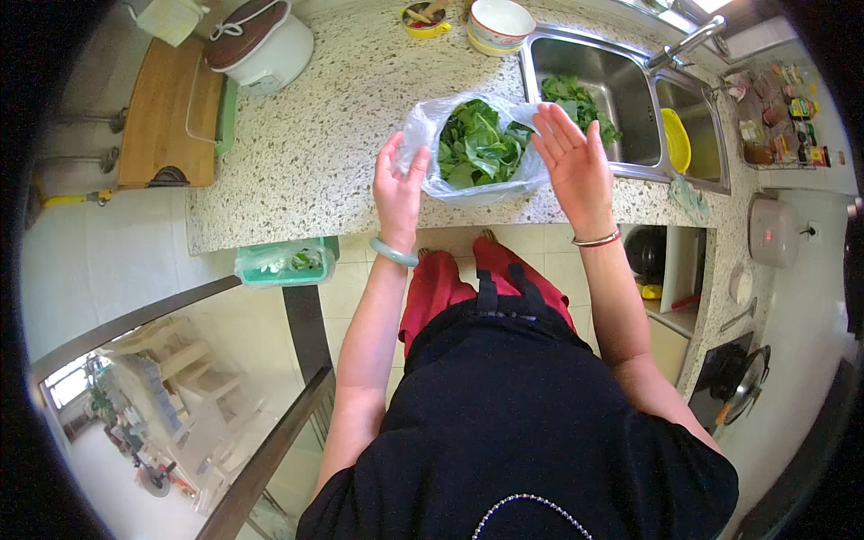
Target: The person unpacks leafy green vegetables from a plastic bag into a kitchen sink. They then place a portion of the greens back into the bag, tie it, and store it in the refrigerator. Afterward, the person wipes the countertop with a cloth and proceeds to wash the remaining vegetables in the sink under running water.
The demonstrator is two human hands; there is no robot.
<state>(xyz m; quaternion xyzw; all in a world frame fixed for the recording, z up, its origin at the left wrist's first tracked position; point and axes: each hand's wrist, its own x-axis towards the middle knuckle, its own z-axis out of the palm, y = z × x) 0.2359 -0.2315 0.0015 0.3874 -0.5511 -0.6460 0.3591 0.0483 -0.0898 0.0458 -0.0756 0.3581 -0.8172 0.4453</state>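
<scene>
2 bare hands around 1 thin, see-through plastic bag (499, 193) loaded with leafy greens (481, 144), sitting near the front edge of the speckled countertop (315, 153), just left of the 2-bowl sink (621, 76). Left hand (398, 196) is at the bag's left rim, thumb and fingers apart (can't tell from this angle if they're actually pressing on the plastic). Right hand (578, 175) is spread flat, palm showing, nothing in it, right by the opposite rim.

My take: get a light pinch on both sides of the rim first, since film that thin probably folds inward and catches leaves. Pull evenly and gently so the mouth stays wide and the bag doesn't slide toward the counter's edge. Leaves look loosely piled, so don't squeeze, they'd likely bruise. Also watch the heap of greens in the left bowl (569, 93); a sloppy right-hand sweep could snag it.
</scene>
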